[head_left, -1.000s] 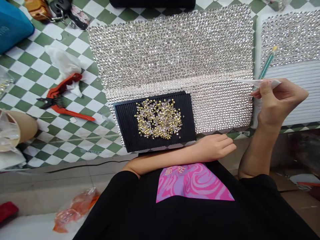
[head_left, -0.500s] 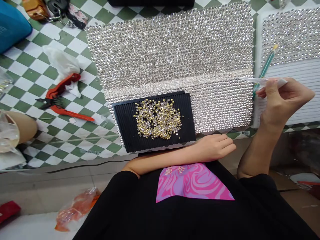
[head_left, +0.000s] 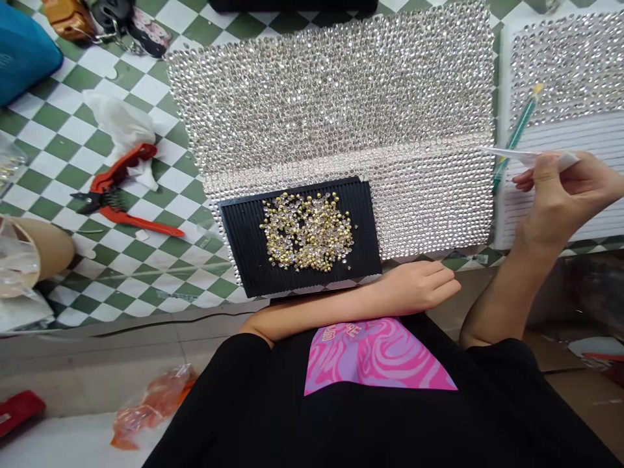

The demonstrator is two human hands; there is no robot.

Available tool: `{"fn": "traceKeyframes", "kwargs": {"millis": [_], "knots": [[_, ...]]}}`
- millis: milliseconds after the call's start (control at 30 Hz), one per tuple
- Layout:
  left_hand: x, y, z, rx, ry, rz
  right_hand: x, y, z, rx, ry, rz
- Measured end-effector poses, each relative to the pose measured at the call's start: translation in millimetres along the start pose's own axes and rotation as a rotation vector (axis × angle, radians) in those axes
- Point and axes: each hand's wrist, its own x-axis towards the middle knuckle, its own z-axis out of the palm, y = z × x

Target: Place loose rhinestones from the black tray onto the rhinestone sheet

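My right hand [head_left: 560, 188] pinches a pair of thin white tweezers [head_left: 521, 155], tip pointing left over the right edge of the rhinestone sheet [head_left: 331, 97]. My left hand [head_left: 424, 286] lies at the table's front edge with its fingers curled together and nothing visible in them; its palm is hidden. Just left of that hand, a black ridged tray [head_left: 244, 253] rests on the sheet's lower left part. Loose gold-backed clear rhinestones [head_left: 312, 231] are heaped on the tray. A teal pen-like stick [head_left: 519, 133] with a yellow tip lies beside the tweezers.
A white lined board [head_left: 599, 149], partly covered with stones, lies at right. Red-handled pruning shears [head_left: 117, 195] and a crumpled white tissue [head_left: 121, 117] lie left. A beige cup [head_left: 53, 247], a blue object [head_left: 24, 52] and keys [head_left: 112, 29] stand or lie near the left edge.
My right hand and the tweezers have shifted a little to the right, away from the sheet. My left hand, the tray and its stones are unchanged.
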Motion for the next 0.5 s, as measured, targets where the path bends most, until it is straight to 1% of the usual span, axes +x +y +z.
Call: {"fn": "traceKeyframes", "kwargs": {"millis": [100, 367, 500], "knots": [[-0.1, -0.1, -0.3, 0.004, 0.005, -0.002, 0.1, 3.0, -0.3, 0.025, 0.016, -0.009], [1.0, 0.8, -2.2, -0.004, -0.045, -0.004, 1.0, 6.1, -2.3, 0.011, 0.031, -0.007], [0.7, 0.0, -0.5, -0.004, -0.054, 0.001, 2.0, 10.0, -7.7, -0.04, -0.003, -0.06]]}}
